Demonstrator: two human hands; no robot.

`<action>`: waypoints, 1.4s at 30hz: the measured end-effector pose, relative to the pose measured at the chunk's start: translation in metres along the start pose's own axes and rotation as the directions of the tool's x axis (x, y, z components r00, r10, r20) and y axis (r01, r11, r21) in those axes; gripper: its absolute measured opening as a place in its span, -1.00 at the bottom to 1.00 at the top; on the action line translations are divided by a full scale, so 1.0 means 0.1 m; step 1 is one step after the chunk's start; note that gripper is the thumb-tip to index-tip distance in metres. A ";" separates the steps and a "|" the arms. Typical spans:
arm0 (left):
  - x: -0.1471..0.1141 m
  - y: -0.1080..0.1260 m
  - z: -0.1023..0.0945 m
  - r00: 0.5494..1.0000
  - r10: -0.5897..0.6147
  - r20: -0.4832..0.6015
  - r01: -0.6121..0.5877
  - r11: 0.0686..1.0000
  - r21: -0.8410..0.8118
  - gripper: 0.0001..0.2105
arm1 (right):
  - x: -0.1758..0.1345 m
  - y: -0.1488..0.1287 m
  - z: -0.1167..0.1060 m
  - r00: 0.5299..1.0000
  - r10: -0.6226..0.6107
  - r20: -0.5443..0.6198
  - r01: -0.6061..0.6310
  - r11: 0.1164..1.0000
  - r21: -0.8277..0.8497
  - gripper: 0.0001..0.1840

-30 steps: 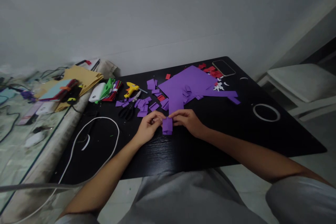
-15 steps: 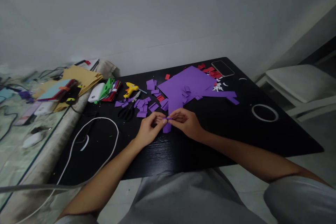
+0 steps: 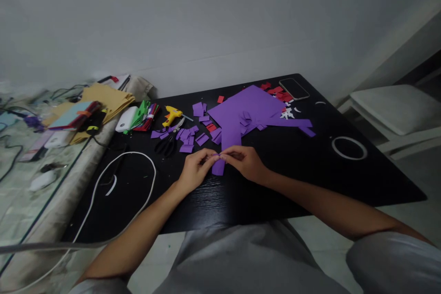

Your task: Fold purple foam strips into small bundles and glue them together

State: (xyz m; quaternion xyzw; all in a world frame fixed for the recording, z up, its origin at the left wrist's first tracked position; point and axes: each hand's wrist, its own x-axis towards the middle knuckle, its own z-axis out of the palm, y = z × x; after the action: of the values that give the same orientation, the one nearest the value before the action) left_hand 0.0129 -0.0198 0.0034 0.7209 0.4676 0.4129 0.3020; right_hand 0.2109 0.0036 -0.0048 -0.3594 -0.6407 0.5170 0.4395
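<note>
Both my hands meet at the near middle of the black table. My left hand (image 3: 196,170) and my right hand (image 3: 246,163) pinch a small piece of purple paper (image 3: 217,155) between thumbs and fingertips, one at each side. Just under the fingers lies a purple paper strip (image 3: 218,168). Beyond them a wider purple strip (image 3: 230,134) runs up to a large purple sheet (image 3: 246,103). Cut purple pieces (image 3: 186,149) are scattered to the left of that strip. Fingertips hide part of the held piece.
Black-handled scissors (image 3: 167,144) and a yellow glue gun (image 3: 171,115) lie left of the papers. A white cable (image 3: 154,172) loops at the left. Red scraps (image 3: 283,95), a phone (image 3: 294,88) and a roll of tape (image 3: 349,148) are on the right side of the black table (image 3: 275,193).
My hands stay nearly in place, still pinching the purple paper. The fingertips have shifted slightly, and the lower end of the strip beneath them sits a little further left.
</note>
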 end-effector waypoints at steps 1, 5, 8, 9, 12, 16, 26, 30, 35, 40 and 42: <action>0.00 0.01 0.00 1.000 0.001 0.003 -0.001 1.000 0.006 -0.82 | 0.00 0.00 0.00 1.000 -0.010 -0.002 0.010 1.000 -0.020 -0.83; 0.00 0.08 0.00 1.000 0.009 0.005 -0.009 1.000 0.028 -0.83 | 0.00 0.01 -0.01 0.999 -0.050 -0.009 0.049 0.996 -0.078 -0.82; 0.01 0.12 -0.01 1.000 0.020 0.003 -0.020 0.999 0.025 -0.82 | -0.01 -0.01 -0.01 0.997 -0.082 -0.001 0.082 0.989 -0.119 -0.81; 0.01 0.13 -0.01 1.000 0.019 0.004 -0.019 1.000 0.020 -0.82 | -0.01 -0.02 -0.01 0.996 -0.092 0.000 0.092 0.987 -0.133 -0.82; 0.02 0.14 -0.01 1.000 0.006 0.004 -0.006 1.000 0.007 -0.82 | -0.01 -0.03 -0.01 0.995 -0.098 -0.006 0.096 0.981 -0.170 -0.82; 0.02 0.13 -0.01 1.000 -0.009 -0.004 0.009 1.000 -0.008 -0.80 | -0.02 -0.02 0.00 0.999 -0.052 -0.016 0.050 0.992 -0.115 -0.80; 0.02 0.10 -0.01 1.000 -0.014 0.001 0.014 1.000 -0.007 -0.79 | -0.01 -0.02 0.01 1.000 0.014 -0.011 -0.014 1.000 -0.003 -0.79; 0.01 0.10 0.00 1.000 -0.024 0.005 0.024 0.999 -0.048 -0.80 | -0.01 -0.01 0.01 1.000 -0.022 -0.020 0.021 0.998 -0.057 -0.82; 0.01 0.10 0.01 0.999 -0.043 0.017 0.044 0.996 -0.075 -0.80 | 0.00 0.04 0.01 0.997 -0.069 -0.022 0.066 0.992 -0.104 -0.82; 0.01 0.11 0.00 1.000 -0.012 0.012 0.012 0.998 -0.058 -0.82 | 0.00 0.03 0.02 0.998 -0.055 -0.024 0.053 0.995 -0.086 -0.82; 0.02 0.10 0.00 1.000 -0.013 0.005 0.013 0.998 -0.057 -0.82 | 0.00 0.02 0.02 0.999 -0.036 -0.014 0.036 0.998 -0.057 -0.81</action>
State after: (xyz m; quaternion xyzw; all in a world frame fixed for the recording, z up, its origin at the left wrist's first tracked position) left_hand 0.0175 -0.0223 0.0126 0.7100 0.4595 0.4223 0.3262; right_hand 0.2091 0.0027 -0.0067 -0.3640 -0.6583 0.4878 0.4430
